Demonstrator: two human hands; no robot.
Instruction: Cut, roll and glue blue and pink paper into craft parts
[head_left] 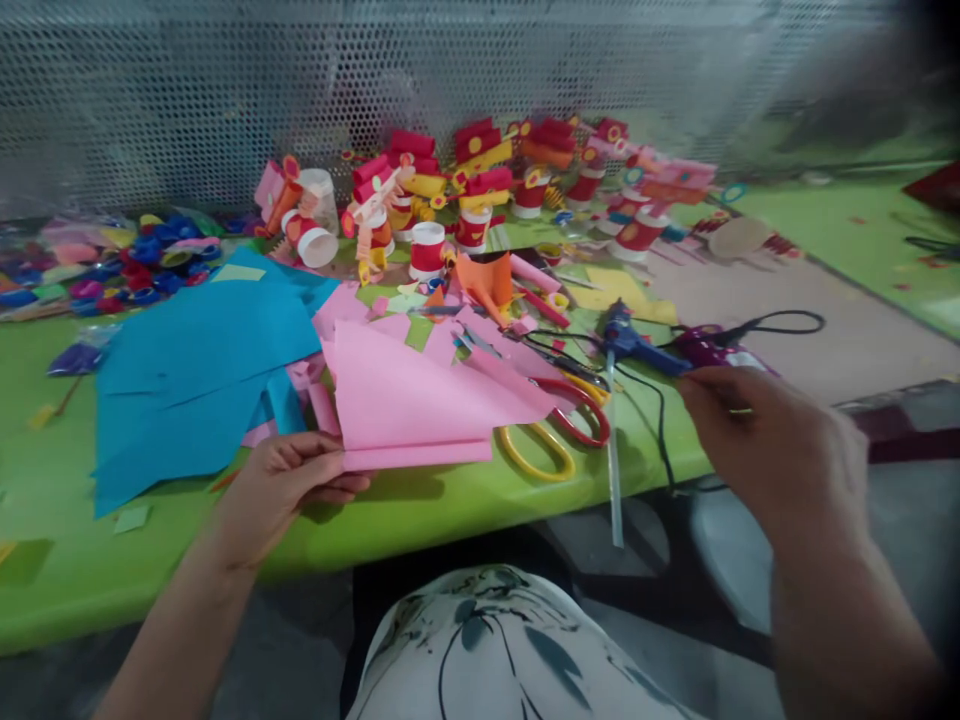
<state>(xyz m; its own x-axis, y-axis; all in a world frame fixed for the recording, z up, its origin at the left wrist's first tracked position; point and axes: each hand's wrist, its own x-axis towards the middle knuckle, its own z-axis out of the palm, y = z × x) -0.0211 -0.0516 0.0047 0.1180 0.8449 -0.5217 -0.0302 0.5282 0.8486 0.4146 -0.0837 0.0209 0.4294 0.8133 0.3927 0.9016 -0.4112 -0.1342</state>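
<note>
Pink paper is the workpiece, and we find it just right of the blue paper, at the green worktop; whether its near edge rests on the surface, we cannot tell. Our left hand, just off the near right part of the blue paper, is pinched on one end of that edge. Our right hand, well to the right of the blue paper, has its fingertips together on the handle end of the blue glue gun, from which a glue stick projects. We judge this sheet to be at an early stage: the near edge is turned into a narrow, straight strip, while the broad remainder is unrolled. We see no glue on the strip, so bonding appears outstanding. Beyond and to the right of the blue paper, we note red-and-white cups and paper tubes; these assemblies look largely complete. Scissors, also to its right, lie out of hand.
</note>
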